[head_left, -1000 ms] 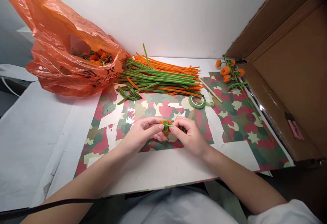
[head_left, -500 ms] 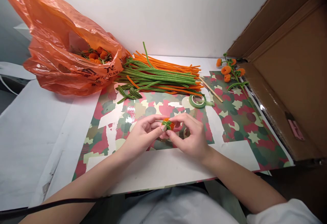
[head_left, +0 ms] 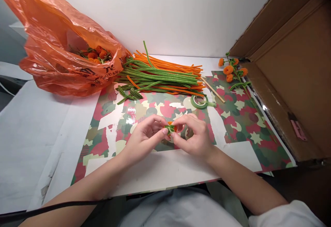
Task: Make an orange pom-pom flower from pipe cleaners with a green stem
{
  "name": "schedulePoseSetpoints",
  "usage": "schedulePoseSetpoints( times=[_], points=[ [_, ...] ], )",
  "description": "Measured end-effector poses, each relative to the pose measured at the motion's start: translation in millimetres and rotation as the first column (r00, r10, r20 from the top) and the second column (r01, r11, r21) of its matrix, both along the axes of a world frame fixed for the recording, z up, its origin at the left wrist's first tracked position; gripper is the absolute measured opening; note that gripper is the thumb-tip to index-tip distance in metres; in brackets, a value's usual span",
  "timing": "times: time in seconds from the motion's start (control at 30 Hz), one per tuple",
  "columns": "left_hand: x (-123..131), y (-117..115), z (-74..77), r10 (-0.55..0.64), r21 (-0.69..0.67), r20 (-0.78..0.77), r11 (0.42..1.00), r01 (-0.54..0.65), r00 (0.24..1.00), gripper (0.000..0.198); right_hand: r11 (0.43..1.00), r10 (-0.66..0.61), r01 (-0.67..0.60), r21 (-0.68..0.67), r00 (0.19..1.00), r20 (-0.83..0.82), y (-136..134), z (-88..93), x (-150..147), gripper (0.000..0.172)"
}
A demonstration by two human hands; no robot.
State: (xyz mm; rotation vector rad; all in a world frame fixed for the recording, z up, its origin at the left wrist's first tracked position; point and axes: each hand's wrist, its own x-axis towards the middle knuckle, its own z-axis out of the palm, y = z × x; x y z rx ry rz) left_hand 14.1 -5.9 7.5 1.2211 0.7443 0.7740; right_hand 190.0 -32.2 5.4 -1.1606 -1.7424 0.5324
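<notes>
Between my two hands is a small orange and green flower [head_left: 170, 128], its green side facing up toward me. My left hand [head_left: 146, 135] pinches it from the left, the thumb on its near side. From the right, my right hand [head_left: 194, 134] grips the same flower with thumb and forefinger. The fingertips of both hands nearly meet and hide part of it. Behind them lie green fuzzy stems [head_left: 165, 75] and orange fuzzy stems [head_left: 168, 64] in a bundle. A roll of green tape [head_left: 199, 102] lies nearer, to the right of centre.
An orange plastic bag [head_left: 51, 71] with orange flowers [head_left: 97, 54] inside stands at the back left. A wooden stick [head_left: 213, 89] and a flower sprig [head_left: 229, 70] lie back right, beside a cardboard box [head_left: 289, 82] holding a pink cutter [head_left: 297, 129]. Camouflage paper [head_left: 160, 108] covers the table.
The flower has turned slightly between my fingertips, and the fingers of both hands have shifted a little around it. The whole view has moved slightly.
</notes>
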Motion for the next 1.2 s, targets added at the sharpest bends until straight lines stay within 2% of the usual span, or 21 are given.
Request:
schedulePoseSetpoints(
  times=[0.27, 0.77, 1.03, 1.2],
  points=[
    [-2, 0, -1.8, -0.009, 0.043, -0.026, 0.999, 0.011, 1.0, 0.005, 0.998, 0.056, -0.057, 0.038, 0.998, 0.022, 1, 0.3, 2, 0.013],
    [1, -2, 6.8, 0.015, 0.015, -0.065, 1.0, -0.014, 0.998, 0.014, 0.99, 0.141, -0.141, -0.007, 0.985, 0.097, 3, 1.2, 7, 0.014],
    [2, -2, 9.4, 0.019, 0.053, -0.096, 0.998, -0.014, 0.995, 0.01, 0.974, 0.224, -0.226, 0.003, 0.969, 0.107, 7, 0.7, 13, 0.013],
    [1, -1, 7.8, 0.012, 0.034, -0.07, 0.999, -0.009, 0.997, 0.008, 0.974, 0.226, -0.228, 0.008, 0.968, 0.112, 8, 0.1, 15, 0.012]
  ],
)
